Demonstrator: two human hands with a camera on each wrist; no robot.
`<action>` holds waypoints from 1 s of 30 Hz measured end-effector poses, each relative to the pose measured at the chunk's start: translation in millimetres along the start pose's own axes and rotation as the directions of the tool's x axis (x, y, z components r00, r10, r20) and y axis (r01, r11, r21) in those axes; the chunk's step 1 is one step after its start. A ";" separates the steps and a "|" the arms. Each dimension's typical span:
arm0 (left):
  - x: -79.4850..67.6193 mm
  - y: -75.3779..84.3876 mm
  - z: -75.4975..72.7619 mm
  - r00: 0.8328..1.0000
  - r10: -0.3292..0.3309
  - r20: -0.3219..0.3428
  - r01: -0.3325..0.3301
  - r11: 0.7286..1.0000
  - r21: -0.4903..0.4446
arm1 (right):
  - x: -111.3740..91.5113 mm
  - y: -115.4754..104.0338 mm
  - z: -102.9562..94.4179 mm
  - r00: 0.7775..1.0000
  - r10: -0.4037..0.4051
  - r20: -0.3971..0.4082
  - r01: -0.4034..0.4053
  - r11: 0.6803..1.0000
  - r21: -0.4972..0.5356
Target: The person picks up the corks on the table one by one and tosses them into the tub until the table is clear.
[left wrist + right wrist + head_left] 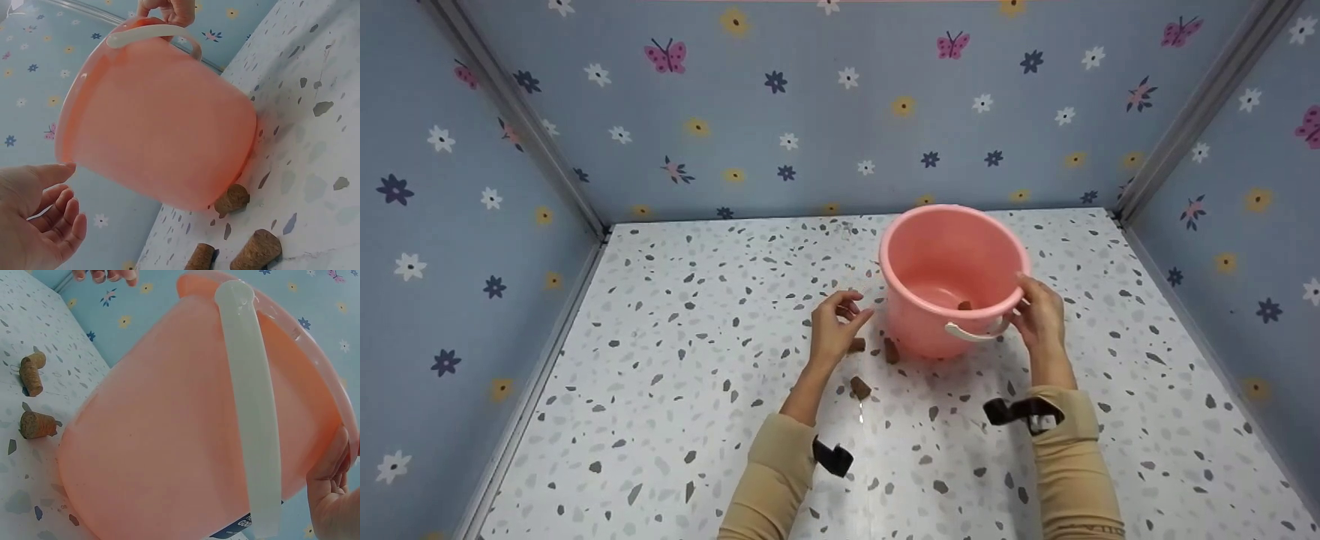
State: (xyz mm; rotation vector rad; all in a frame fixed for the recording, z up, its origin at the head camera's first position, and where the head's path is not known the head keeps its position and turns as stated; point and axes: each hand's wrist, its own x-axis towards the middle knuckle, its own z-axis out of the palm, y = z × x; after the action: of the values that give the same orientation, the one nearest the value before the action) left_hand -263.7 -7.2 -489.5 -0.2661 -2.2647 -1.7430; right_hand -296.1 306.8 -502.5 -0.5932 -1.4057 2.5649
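Note:
A pink bucket (937, 330) with a pale handle (971, 334) is at the right of centre in the head view. My right hand (1041, 311) grips its rim at the right side, thumb and fingers on either side of the edge. Inside, a brown cork (964, 305) shows near the bottom. My left hand (834, 326) hovers to the bucket's left, fingers loosely bent and holding nothing. Several corks lie below and beside it: one cork (860, 388) nearest me, another cork (891, 351) close by the bucket's base, and a third cork (856, 345) partly behind the left hand.
The speckled white tabletop (697, 360) stretches out on both sides of the bucket. A blue panel with flowers and butterflies (840, 112) closes off the back, and similar panels stand left and right. Black straps (1024, 411) sit at both wrists.

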 end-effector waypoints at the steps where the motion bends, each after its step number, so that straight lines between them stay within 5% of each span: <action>1: -0.8 -3.0 -0.9 1.000 -0.006 0.003 0.006 1.000 0.001 | -16.2 -7.9 11.5 1.000 0.007 -0.025 -0.007 1.000 -0.009; 3: -2.5 -8.6 -2.8 1.000 -0.019 0.007 0.019 1.000 0.010 | -40.4 -19.7 27.3 0.999 0.031 -0.035 -0.031 0.999 0.008; 6: -4.8 -17.7 -5.6 0.999 -0.043 0.003 0.043 0.999 0.010 | -42.9 -20.2 28.8 0.999 0.028 -0.038 -0.028 1.000 0.001; 12: -8.6 -37.1 -10.8 0.994 -0.111 -0.021 0.111 0.994 0.022 | 40.7 20.8 -28.2 1.000 -0.008 -0.001 0.008 0.996 -0.086; 16: -10.9 -48.3 -12.9 0.990 -0.141 -0.029 0.143 0.988 0.060 | 74.5 35.7 -50.5 1.000 0.009 -0.003 -0.009 0.996 -0.089; 20: -12.8 -56.9 -13.6 0.985 -0.167 -0.031 0.169 0.983 0.070 | 97.7 54.8 -63.6 0.996 -0.086 -0.005 0.085 0.993 -0.082; 24: -14.5 -65.3 -13.8 0.983 -0.177 -0.041 0.179 0.981 0.076 | 16.6 13.2 -9.4 0.998 -0.047 -0.039 0.045 0.998 -0.049; 27: -15.9 -71.0 -13.5 0.984 -0.171 -0.048 0.175 0.980 0.091 | -20.7 -10.3 14.1 0.999 0.021 -0.028 -0.022 1.000 -0.020; 30: -17.0 -75.0 -13.2 0.984 -0.169 -0.050 0.174 0.978 0.113 | 13.9 4.7 -10.1 1.000 0.011 0.012 -0.011 1.000 -0.001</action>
State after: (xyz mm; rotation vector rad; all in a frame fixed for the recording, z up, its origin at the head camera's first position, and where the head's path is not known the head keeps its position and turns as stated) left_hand -269.2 -39.0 -560.4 -0.0120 -2.4123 -1.6699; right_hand -304.3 316.5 -515.1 -0.5883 -1.4114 2.5804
